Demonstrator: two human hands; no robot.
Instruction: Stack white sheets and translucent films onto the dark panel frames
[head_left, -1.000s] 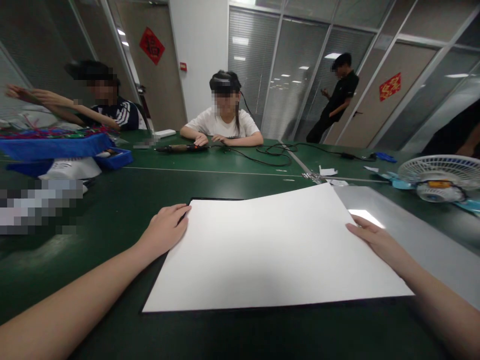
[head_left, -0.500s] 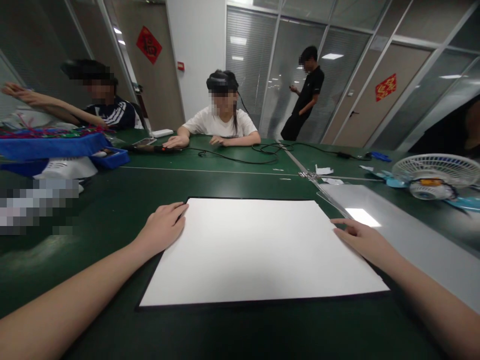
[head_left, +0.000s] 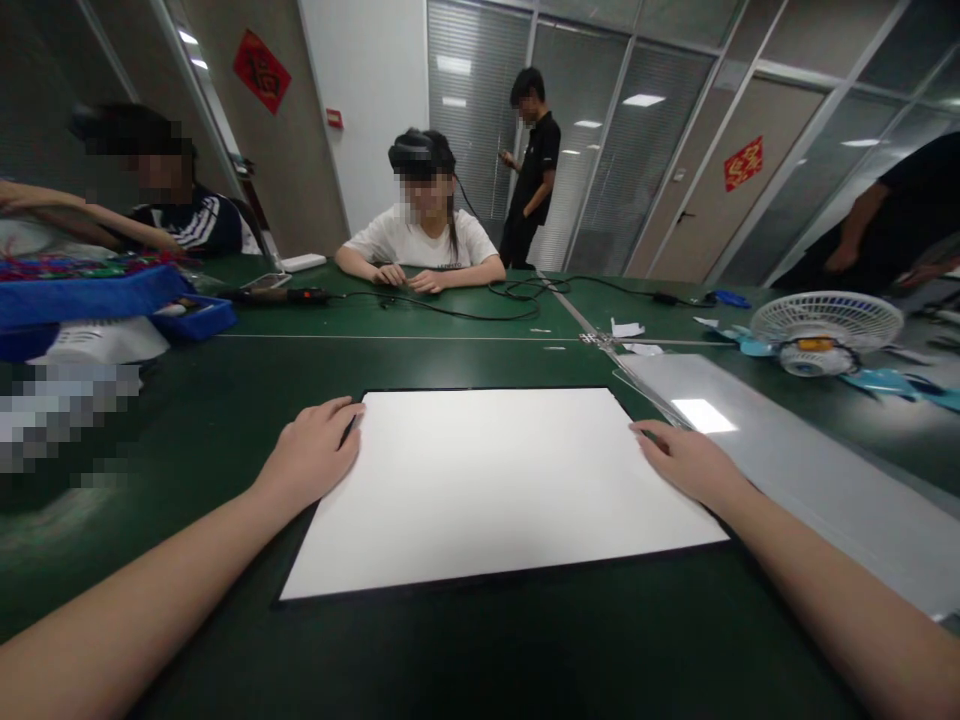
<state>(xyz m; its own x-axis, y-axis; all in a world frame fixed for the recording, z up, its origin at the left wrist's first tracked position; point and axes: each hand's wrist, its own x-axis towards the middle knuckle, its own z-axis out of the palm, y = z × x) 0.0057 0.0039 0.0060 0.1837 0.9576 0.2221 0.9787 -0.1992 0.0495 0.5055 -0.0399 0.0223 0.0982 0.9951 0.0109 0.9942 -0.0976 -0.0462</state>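
Note:
A flat white board (head_left: 487,480) with a thin black edge lies on the green table in front of me, its face blank. My left hand (head_left: 311,450) is at its upper left side, fingers and thumb gripping the edge. On the opposite side, my right hand (head_left: 686,460) holds the right edge with thumb and forefinger, the other fingers partly hidden beneath the hand. The board's near right corner sits close to my right forearm.
A clear sheet (head_left: 795,460) lies right of the board. Beyond it are a white fan grille (head_left: 825,315) and paper scraps (head_left: 626,328). Blue trays (head_left: 90,300) stand at left. A black cable (head_left: 450,312) crosses the far side, where a person (head_left: 424,235) sits.
The board has turned slightly, its near right corner shifting away from me and left, with both hands still at its edges. My view has swung a little to the right.

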